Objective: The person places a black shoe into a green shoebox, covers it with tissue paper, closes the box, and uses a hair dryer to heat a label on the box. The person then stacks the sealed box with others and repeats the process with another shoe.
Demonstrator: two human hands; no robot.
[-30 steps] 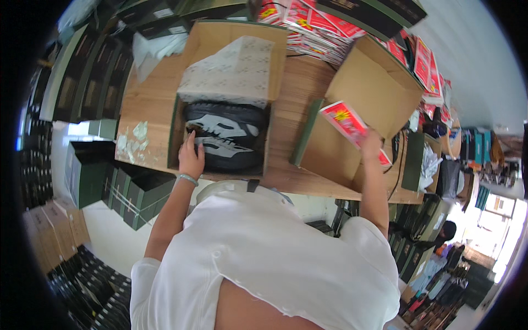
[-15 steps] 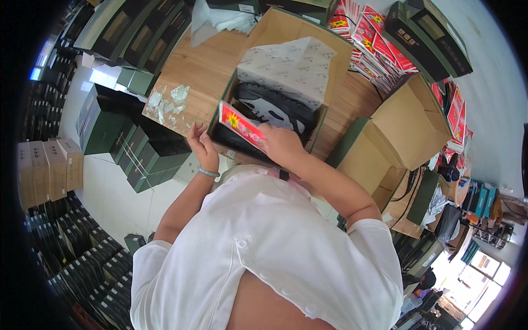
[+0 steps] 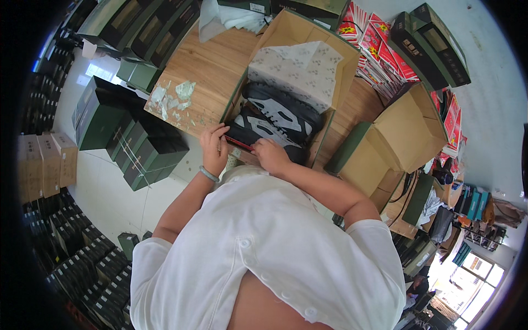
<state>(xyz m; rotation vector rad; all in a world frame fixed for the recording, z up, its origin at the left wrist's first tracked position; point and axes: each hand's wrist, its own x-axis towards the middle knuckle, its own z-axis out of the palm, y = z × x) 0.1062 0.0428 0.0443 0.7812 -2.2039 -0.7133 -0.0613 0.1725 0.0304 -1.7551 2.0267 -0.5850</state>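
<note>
An open shoebox (image 3: pixel 330 132) with a brown inside holds a pair of black and grey sneakers (image 3: pixel 283 115). Patterned white tissue paper (image 3: pixel 297 71) is folded back toward the raised lid. Along the near side of the shoes, a flat red packet (image 3: pixel 240 144) stands nearly edge-on, low inside the box's near wall. The fingers of my right hand (image 3: pixel 270 157) are closed at its right end. My left hand (image 3: pixel 214 149), with a bracelet at the wrist, has its fingers curled at the packet's left end and the near left corner of the box. Its fingertips are partly hidden.
Another open, empty shoebox (image 3: pixel 407 137) is on the right. Red packets (image 3: pixel 379 47) are heaped at the back. Dark green boxes (image 3: pixel 137 157) stand on the floor at left. Scraps of torn paper (image 3: pixel 173 98) litter the wooden table (image 3: pixel 214 69). Dark shoeboxes (image 3: pixel 426 47) stand at back right.
The red packet went from tilted face-up over the shoes down to the box's near side. My right hand lowered with it, and my left hand came in from beside the box to its left end.
</note>
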